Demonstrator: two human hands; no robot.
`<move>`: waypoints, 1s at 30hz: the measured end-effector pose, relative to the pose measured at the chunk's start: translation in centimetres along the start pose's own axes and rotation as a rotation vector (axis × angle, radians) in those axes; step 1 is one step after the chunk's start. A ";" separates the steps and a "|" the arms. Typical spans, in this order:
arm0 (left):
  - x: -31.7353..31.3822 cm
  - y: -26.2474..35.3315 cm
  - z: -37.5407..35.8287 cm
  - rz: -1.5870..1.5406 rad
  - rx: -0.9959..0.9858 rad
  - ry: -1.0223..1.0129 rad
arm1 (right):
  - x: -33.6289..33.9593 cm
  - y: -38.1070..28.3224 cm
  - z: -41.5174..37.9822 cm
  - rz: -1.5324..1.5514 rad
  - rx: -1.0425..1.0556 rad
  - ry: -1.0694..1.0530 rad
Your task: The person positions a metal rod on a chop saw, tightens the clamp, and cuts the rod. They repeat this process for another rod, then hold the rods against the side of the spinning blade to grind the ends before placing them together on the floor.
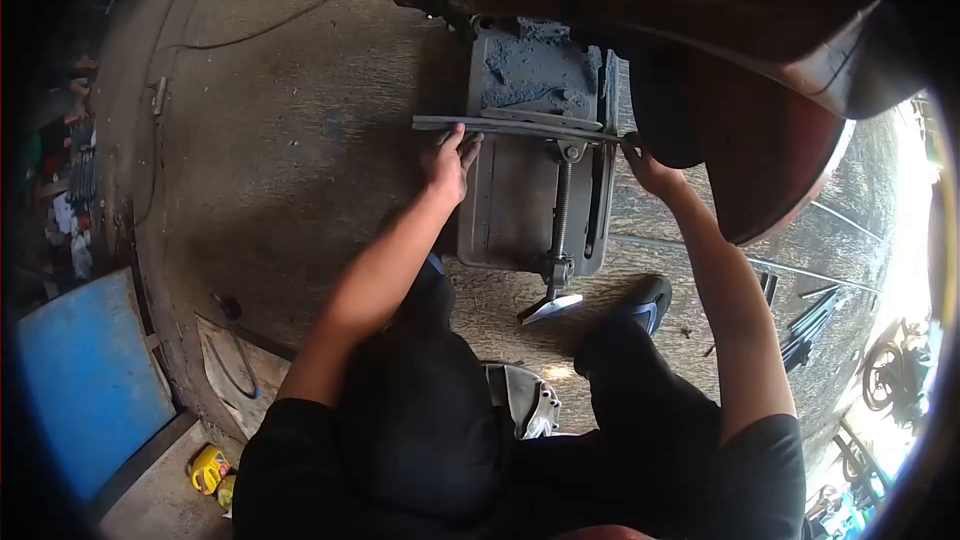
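Observation:
A narrow grey metal bar (pixel 530 127) lies crosswise over the base of a cut-off saw (pixel 480 200). My left hand (pixel 453 165) holds the bar near its left end, thumb over the top and fingers beneath. At the other end, my right hand (pixel 655 172) has its fingers closed round the bar, close to the dark saw disc and guard (pixel 770 170); part of the grip is hidden in shadow. Below the bar, a threaded clamp screw (pixel 562 205) runs toward me and ends in a metal handle (pixel 551 309).
Dark dust covers the saw's rear plate (pixel 540 70). Long thin rods (pixel 815 325) lie on the floor at right. A cable (pixel 290 15) crosses the floor at upper left. At left are a blue panel (pixel 95 380) and a yellow container (pixel 208 468).

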State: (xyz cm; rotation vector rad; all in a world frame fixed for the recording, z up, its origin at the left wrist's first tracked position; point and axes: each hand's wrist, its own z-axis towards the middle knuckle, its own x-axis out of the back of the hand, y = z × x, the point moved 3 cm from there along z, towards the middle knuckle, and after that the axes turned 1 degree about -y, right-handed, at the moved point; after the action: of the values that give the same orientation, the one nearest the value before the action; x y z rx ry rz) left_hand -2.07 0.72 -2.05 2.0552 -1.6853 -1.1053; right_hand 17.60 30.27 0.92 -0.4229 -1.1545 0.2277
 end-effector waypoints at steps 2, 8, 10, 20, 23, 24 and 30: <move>-0.2 0.0 -0.2 0.003 -0.013 0.001 | 0.7 -0.1 -0.2 -0.019 -0.025 -0.075; -0.3 0.3 -0.3 0.035 -0.013 -0.001 | 0.8 -0.4 0.3 -0.142 0.058 -0.194; -0.2 0.3 -0.4 0.038 -0.007 0.001 | 1.0 -1.1 0.5 -0.140 0.014 -0.209; -0.5 0.4 -0.5 0.034 -0.033 0.029 | 1.1 -1.0 0.5 -0.126 0.029 -0.213; -0.8 0.6 -1.1 0.033 -0.051 0.045 | 1.3 -1.1 0.8 -0.034 -0.027 -0.193; -0.8 0.6 -1.1 0.036 -0.052 0.045 | 1.3 -1.3 0.8 -0.032 -0.029 -0.191; -0.9 0.6 -1.2 0.024 -0.061 0.046 | 1.5 -1.3 1.3 0.103 -0.219 -0.249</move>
State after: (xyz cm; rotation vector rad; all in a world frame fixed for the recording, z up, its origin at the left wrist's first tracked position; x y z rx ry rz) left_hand -1.73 1.11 -0.50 2.0025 -1.6298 -1.0797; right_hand 16.97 29.90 3.21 -0.6624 -1.4102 0.2492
